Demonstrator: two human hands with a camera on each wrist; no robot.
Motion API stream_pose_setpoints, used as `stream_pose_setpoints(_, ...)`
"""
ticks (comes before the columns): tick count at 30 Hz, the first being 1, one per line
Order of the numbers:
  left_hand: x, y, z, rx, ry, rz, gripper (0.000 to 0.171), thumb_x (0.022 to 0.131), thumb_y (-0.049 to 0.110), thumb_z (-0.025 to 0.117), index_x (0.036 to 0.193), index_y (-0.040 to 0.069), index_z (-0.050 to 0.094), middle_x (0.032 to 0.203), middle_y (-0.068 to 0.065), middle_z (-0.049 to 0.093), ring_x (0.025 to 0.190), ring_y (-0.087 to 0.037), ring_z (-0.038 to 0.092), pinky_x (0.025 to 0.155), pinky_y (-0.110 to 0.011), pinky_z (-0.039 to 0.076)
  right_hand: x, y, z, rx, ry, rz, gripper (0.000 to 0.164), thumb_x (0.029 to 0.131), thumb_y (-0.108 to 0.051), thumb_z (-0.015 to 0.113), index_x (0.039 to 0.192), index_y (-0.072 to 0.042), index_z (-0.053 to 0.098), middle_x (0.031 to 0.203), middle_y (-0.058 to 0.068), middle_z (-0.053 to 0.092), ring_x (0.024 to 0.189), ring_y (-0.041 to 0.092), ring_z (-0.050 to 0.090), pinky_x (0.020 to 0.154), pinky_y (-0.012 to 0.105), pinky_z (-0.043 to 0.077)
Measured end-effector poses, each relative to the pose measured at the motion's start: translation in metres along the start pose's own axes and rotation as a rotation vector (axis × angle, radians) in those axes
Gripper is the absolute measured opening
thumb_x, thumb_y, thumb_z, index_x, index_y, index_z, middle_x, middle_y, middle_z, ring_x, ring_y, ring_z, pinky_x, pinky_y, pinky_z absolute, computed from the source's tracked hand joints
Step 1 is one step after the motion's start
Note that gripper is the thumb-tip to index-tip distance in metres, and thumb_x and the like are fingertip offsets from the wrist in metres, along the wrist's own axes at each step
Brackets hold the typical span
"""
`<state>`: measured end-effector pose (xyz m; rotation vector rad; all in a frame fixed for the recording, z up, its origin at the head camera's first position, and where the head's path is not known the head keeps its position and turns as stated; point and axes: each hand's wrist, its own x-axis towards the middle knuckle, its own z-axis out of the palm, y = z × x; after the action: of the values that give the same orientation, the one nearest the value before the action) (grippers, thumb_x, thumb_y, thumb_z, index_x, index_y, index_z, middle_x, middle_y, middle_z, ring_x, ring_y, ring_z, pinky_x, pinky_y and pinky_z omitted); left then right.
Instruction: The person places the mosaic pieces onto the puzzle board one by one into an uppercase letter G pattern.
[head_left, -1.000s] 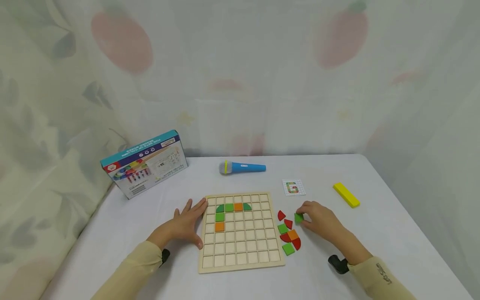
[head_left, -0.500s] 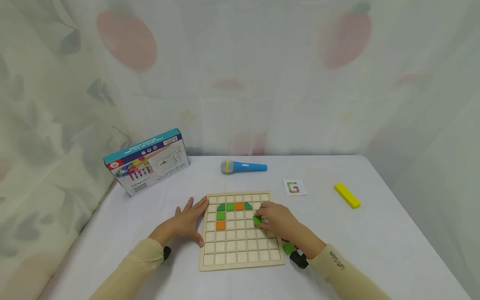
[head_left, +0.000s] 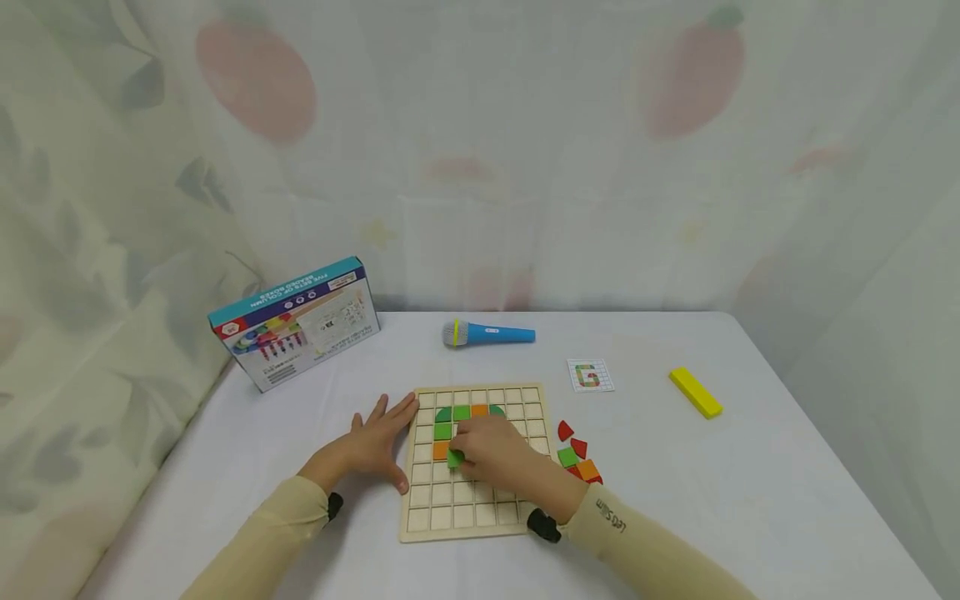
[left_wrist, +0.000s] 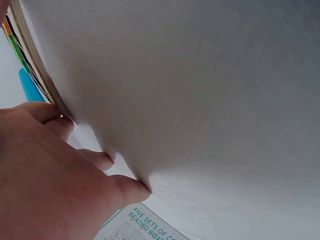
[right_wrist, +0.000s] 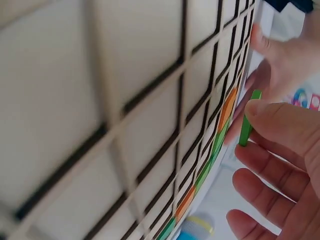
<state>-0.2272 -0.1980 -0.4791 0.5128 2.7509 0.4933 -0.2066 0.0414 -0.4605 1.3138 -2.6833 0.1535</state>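
Note:
My right hand [head_left: 495,450] pinches a green square tile [right_wrist: 245,131] between thumb and finger, seen edge-on in the right wrist view. In the head view the held tile is beside an orange tile [head_left: 440,451] on the gridded wooden board [head_left: 429,518]. Fingers spread, my left hand [head_left: 373,447] touches the board's left edge. Above the orange tile sits a green tile [head_left: 442,431]; a row of green and orange pieces [head_left: 478,411] runs along the board's upper part. My right hand hides several cells and part of the row's right end.
Loose red, green and orange pieces [head_left: 567,457] lie right of the board, partly behind my right forearm. Farther back are a small pattern card [head_left: 590,376], a yellow block [head_left: 696,392], a blue toy microphone [head_left: 495,334] and a cardboard box [head_left: 300,325].
My right hand has carried the green tile leftward from beside the loose pieces, across the board, to next to the orange tile. The left hand has stayed at the board's edge.

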Motion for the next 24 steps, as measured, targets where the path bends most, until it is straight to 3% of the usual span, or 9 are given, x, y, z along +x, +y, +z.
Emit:
stream_pose_setpoints(7,-0.002,0.003,-0.003,0.001,-0.012,0.004,0.134,0.041,0.05,0.085,0.149,0.013,0.015,0.155,-0.005,0.005,0.136,-0.047,-0.004,0.093,-0.076,0.002,0.012,-0.018,0.007,-0.013,-0.036,0.014,0.008,0.077,-0.026,0.074,0.083,-0.023,0.069,0.071,-0.012,0.051,0.066,0.004,0.047,0.06,0.023,0.042)
stream_pose_setpoints(14,-0.004,0.004,-0.004,-0.004,-0.008,0.001,0.134,0.041,0.049,0.085,0.149,0.013,0.015,0.155,-0.006,0.005,0.136,-0.047,-0.005,0.093,-0.076,0.002,0.015,-0.026,0.008,-0.038,-0.087,0.049,0.011,0.076,-0.029,0.075,0.084,-0.023,0.071,0.078,-0.01,0.057,0.078,0.01,0.055,0.078,0.04,0.047)
stream_pose_setpoints(24,-0.003,0.005,-0.004,0.002,-0.015,-0.004,0.135,0.041,0.05,0.085,0.149,0.013,0.014,0.156,-0.005,0.005,0.136,-0.047,-0.004,0.093,-0.076,0.002,0.017,-0.027,0.011,-0.039,-0.089,0.094,0.009,0.077,-0.028,0.074,0.083,-0.022,0.071,0.081,-0.009,0.06,0.077,0.011,0.056,0.075,0.037,0.047)
